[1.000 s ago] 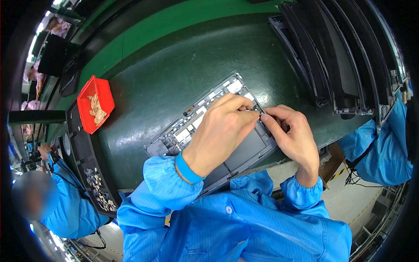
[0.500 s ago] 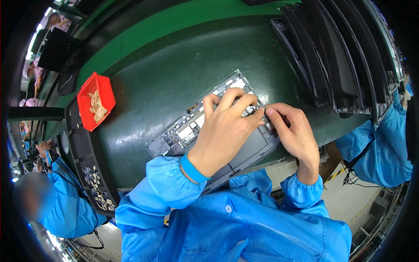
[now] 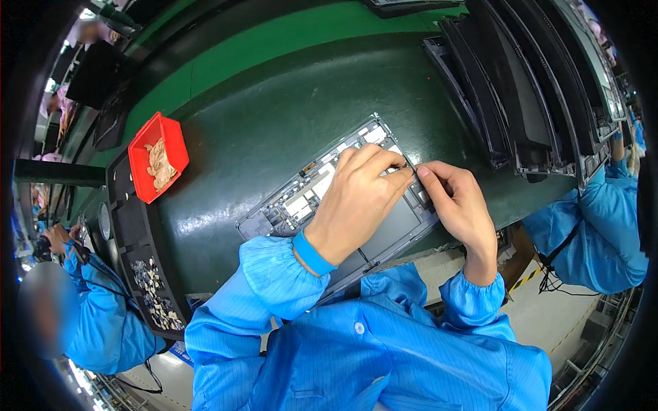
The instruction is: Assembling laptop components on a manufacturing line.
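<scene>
Laptop base (image 3: 301, 202), opened up with its grey inner boards and parts showing, lies slanted on the dark green work mat (image 3: 274, 130) right in front of the person, its near edge close to the table's rim. Both blue sleeves come up from the lower edge and cover much of its near half. The left hand (image 3: 356, 198) rests on the middle of the base with its fingers curled down toward the far right corner; the right hand (image 3: 462, 205) meets it there, fingertips pinched together beside the left ones. Whether either hand has hold of some small part cannot be told, since the fingers hide the spot. To the left, a long black tray (image 3: 133, 240) holds a heap of small pale pieces at its near end. Farther off, 1 red bin (image 3: 175, 140) holds tan-coloured bits. At the far right, dark flat panels (image 3: 528, 82) stand stacked on edge in a rack.
</scene>
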### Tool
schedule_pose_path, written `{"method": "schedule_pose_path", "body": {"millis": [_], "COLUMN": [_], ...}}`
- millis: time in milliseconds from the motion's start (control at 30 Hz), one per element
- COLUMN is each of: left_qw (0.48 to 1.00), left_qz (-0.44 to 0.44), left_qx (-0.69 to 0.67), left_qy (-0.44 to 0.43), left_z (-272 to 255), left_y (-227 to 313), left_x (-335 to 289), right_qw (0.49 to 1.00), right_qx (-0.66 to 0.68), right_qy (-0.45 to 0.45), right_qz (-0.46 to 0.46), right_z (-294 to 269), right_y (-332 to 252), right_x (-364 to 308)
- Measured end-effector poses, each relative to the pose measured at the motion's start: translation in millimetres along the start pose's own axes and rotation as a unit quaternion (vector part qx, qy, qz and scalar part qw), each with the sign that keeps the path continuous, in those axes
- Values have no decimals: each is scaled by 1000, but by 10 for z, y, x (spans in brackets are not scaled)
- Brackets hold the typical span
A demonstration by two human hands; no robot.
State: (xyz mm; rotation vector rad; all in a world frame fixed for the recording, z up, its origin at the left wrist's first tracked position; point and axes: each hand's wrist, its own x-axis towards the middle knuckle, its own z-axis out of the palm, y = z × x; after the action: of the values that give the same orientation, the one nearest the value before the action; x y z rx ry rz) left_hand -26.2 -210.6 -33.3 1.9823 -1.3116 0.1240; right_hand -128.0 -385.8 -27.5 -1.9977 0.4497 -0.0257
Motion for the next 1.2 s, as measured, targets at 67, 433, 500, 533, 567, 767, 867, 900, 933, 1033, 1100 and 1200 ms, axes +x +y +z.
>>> {"method": "schedule_pose_path", "body": {"millis": [67, 433, 500, 533, 567, 767, 867, 900, 933, 1033, 1100, 1200], "left_qw": [1000, 982, 980, 980, 980, 990, 990, 993, 993, 986, 980, 955], "left_qz": [-11, -106, -91, -82, -72, -38, -40, -47, -58, -119, -158, -258], "left_qx": [8, 54, 87, 86, 86, 50, 87, 76, 84, 93, 99, 121], "left_qy": [11, -148, -152, -159, -165, -129, -107, -76, -66, -64, -72, -79], "left_z": [0, -168, -187, -145, -111, -377, -653, -802, -919, -929, -892, -892], "left_y": [11, 377, 378, 350, 328, 329, 342, 359, 362, 205, 88, -103], "left_x": [-5, -427, -467, -477, -484, -525, -456, -445, -498, -658, -869, -1314], "right_qw": [1000, 991, 989, 980, 966, 973, 964, 966, 961, 960, 976, 968], "right_qx": [-1, -122, -118, -128, -136, 229, 261, 237, 250, 226, 115, -199], "right_qy": [-1, 55, 79, 98, 116, -21, 44, 98, 108, 148, 145, 132], "right_qz": [-1, 0, -44, -115, -186, 9, -9, -43, -52, -76, -115, -72], "right_z": [-2, 132, 232, 255, 245, 274, 285, 298, 342, 378, 643, 679], "right_y": [0, -104, -61, 9, 35, 30, -28, -94, -175, -369, -668, -1318], "right_x": [3, 141, 138, 172, 183, 15, 444, 751, 1136, 2557, 3430, 3881]}}
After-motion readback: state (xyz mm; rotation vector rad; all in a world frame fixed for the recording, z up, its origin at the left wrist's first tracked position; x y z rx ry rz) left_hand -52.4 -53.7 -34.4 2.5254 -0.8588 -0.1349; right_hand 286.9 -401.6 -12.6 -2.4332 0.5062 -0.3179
